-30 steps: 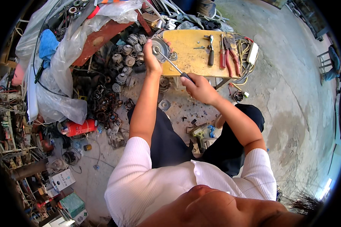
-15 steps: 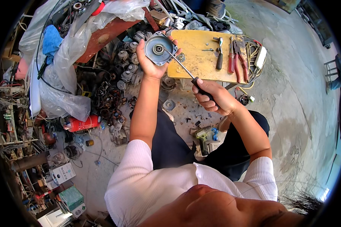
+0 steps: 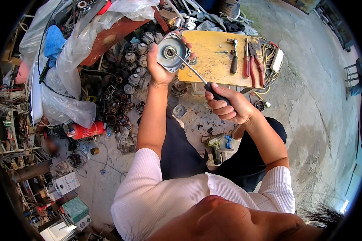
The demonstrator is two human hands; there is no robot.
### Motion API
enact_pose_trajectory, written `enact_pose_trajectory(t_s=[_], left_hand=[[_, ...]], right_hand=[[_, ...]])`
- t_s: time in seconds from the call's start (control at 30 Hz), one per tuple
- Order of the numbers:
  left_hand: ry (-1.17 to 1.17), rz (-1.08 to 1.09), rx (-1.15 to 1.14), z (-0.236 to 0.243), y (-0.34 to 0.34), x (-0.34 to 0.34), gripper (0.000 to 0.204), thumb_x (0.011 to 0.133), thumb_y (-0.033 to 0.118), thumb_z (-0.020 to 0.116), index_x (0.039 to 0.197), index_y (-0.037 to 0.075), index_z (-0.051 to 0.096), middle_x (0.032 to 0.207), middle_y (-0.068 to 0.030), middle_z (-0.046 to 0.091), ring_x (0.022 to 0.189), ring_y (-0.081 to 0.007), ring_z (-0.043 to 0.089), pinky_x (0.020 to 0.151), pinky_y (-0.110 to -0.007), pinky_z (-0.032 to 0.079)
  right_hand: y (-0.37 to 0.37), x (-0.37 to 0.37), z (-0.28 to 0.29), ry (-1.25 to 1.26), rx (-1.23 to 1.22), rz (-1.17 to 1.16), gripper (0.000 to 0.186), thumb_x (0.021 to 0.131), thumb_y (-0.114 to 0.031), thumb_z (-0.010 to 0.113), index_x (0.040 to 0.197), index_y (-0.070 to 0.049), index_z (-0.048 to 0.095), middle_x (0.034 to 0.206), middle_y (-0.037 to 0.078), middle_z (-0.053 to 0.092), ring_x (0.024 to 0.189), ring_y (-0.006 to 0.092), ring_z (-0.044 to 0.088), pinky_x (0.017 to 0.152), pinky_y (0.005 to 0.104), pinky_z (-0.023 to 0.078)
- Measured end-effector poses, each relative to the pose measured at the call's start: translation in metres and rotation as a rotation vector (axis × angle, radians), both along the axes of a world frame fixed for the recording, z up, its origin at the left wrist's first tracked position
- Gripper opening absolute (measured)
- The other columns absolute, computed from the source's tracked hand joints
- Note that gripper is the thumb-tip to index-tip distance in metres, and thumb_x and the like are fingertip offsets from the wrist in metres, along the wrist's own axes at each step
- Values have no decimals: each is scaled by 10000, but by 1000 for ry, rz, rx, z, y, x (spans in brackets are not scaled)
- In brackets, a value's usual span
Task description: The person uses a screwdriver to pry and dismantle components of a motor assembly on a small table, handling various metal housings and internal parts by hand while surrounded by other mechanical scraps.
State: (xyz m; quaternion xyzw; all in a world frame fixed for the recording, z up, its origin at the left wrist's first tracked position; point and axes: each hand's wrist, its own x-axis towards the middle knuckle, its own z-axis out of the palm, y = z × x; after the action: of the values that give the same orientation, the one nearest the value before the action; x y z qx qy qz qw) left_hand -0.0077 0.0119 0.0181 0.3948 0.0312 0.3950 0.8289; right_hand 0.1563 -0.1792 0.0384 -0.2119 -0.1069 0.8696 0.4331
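My left hand [image 3: 159, 68] grips a round grey metal end cover [image 3: 169, 60] with a ring bore at its centre, held face up beside the yellow work board [image 3: 205, 74]. In my right hand [image 3: 233, 105] is a black-handled screwdriver [image 3: 194, 71], its long shaft reaching to the cover's centre, where the tip is too small to make out exactly. On the board lie a black-handled ratchet [image 3: 233, 60], a red screwdriver [image 3: 245, 66], red-handled pliers [image 3: 256, 70] and small bolts [image 3: 221, 52].
Several motor parts [image 3: 130, 70] are heaped left of the board, near clear plastic sheeting [image 3: 68, 98]. A red cylinder [image 3: 88, 130], a green cordless drill [image 3: 213, 142] and small debris lie on the concrete floor [image 3: 305, 120]. Coiled cables [image 3: 269, 50] sit at the board's right.
Since a second ago, the cover has turned to face me more. My right hand and screwdriver have shifted right and down. Over the last half second the cover has moved only slightly.
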Motion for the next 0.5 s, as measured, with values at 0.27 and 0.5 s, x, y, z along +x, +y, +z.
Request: enact_pose_trajectory(t_s=[0.27, 0.5], left_hand=[[123, 155, 236, 2, -4, 4, 690, 872, 494, 519, 1358, 13, 428, 1227, -176, 564, 1149, -312, 575, 991, -538, 484], [205, 220, 289, -3, -7, 11, 651, 878, 470, 492, 1350, 27, 420, 1198, -155, 573, 1128, -283, 581, 987, -498, 492]], right_hand=[[0, 7, -2, 213, -87, 36, 320, 1046, -396, 427, 952, -93, 472, 631, -93, 322, 440, -28, 273, 326, 122, 209], [-3, 0, -9, 193, -51, -5, 318, 1047, -404, 418, 952, -105, 470, 633, -90, 333, 428, -21, 275, 319, 136, 208]])
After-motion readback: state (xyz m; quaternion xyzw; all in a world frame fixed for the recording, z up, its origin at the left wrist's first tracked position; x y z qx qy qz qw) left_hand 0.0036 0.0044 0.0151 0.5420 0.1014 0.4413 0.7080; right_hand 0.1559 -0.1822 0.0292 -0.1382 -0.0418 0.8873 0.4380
